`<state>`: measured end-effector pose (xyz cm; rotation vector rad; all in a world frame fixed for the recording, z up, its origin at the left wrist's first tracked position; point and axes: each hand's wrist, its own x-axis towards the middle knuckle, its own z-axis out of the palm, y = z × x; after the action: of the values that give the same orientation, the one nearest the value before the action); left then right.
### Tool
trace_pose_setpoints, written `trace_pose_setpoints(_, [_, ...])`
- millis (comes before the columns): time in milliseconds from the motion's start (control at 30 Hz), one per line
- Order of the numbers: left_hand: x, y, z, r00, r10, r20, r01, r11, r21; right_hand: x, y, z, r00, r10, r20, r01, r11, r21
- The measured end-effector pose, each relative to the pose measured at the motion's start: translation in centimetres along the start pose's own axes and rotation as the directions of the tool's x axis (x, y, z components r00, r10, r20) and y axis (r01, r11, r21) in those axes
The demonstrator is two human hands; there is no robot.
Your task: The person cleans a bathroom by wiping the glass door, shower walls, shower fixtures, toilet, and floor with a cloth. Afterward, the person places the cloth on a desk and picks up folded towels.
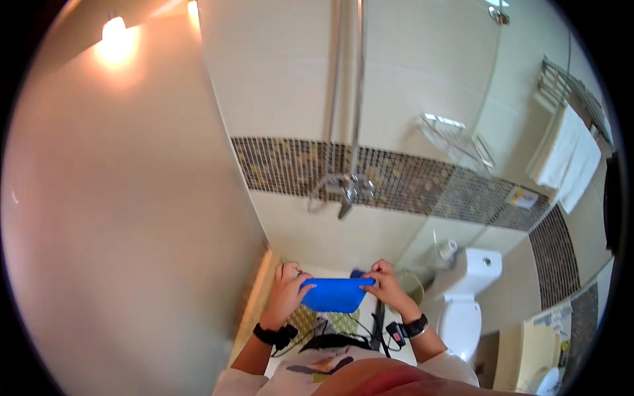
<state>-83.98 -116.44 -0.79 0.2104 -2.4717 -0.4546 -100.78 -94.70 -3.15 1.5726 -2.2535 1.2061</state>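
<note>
Together, both hands (286, 294) pinch a blue item (333, 296).

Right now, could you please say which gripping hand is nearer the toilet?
The right hand; the left hand grips the blue item at its end farther from the toilet.

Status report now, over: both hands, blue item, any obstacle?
Left hand, right hand: gripping opposite ends. Blue item: held between them. Nothing visible blocking it.
</note>
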Motion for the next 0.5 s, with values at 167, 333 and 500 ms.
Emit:
trace_pose_setpoints(167, [8.1, -7.6, -1.0, 0.997, 0.065, -0.040, -0.065, 0.998, -0.010, 10.9, 2.7, 2.0, 0.982, 0.044, 0.184, -0.121, 0.893, 0.434])
trace_pose_setpoints(333, [20.3, -12.0, -7.0, 0.975, 0.099, -0.199, -0.064, 0.982, 0.176, 26.4, 2.6, 0.6, 0.991, -0.113, 0.066, 0.100, 0.980, 0.174])
trace_pose_setpoints(500, [32.1, -15.5, -15.2, 0.944, -0.231, -0.236, 0.091, 0.869, -0.487, 42.1, -3.0, -3.8, 0.984, -0.170, -0.058, 0.180, 0.945, 0.271])
